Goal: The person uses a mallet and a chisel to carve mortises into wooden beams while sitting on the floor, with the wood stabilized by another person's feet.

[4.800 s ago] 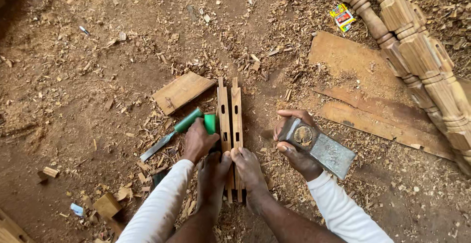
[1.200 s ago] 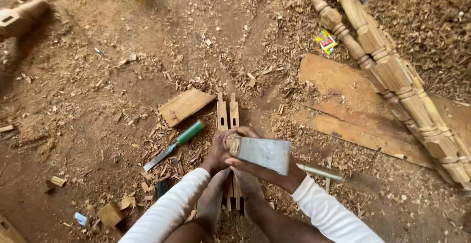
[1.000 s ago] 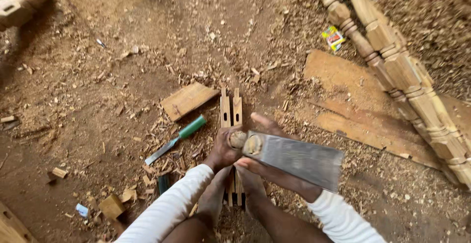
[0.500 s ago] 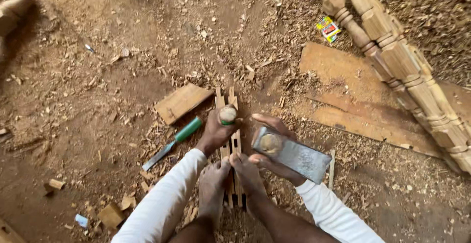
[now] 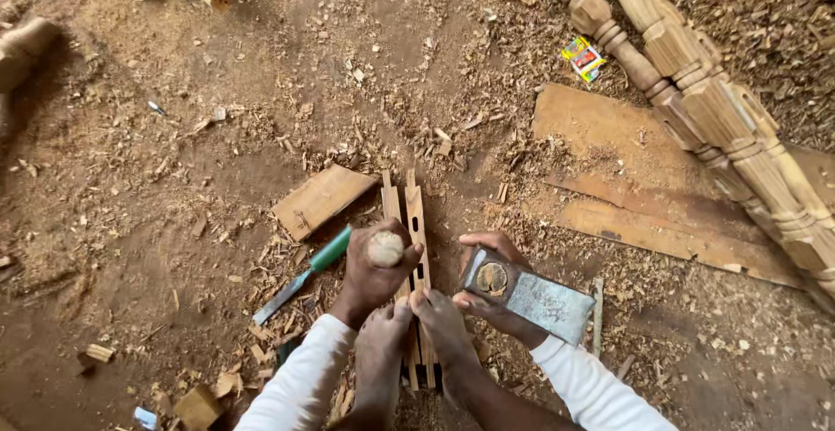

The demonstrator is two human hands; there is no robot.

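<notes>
My left hand (image 5: 372,276) sits just below the middle of the frame, fingers curled tight around a wooden-handled tool (image 5: 386,248) whose rounded butt end points up at me; its blade is hidden under my fist, so I cannot tell where its edge meets the wood. It stands over the slotted wooden strips (image 5: 407,248), two narrow pieces lying side by side and running from the centre down toward the bottom edge, where my two bare feet (image 5: 409,344) press on them. My right hand (image 5: 496,296), just right of the strips, is closed around the handle of a flat metal hammer head (image 5: 529,296), thumb on top, the grey block slanting toward the lower right. To the left of my fist a green-handled chisel (image 5: 304,274) lies on the dirt, blade toward the lower left, close to my wrist but not touching. A small flat board (image 5: 322,200) rests just above it, its corner near the strips' top end. Right of centre, a broad plank (image 5: 635,187) lies flat, well apart from the hammer, and turned wooden posts (image 5: 696,74) run along the upper right. Shavings cover the ground everywhere; the upper left is mostly bare earth.
</notes>
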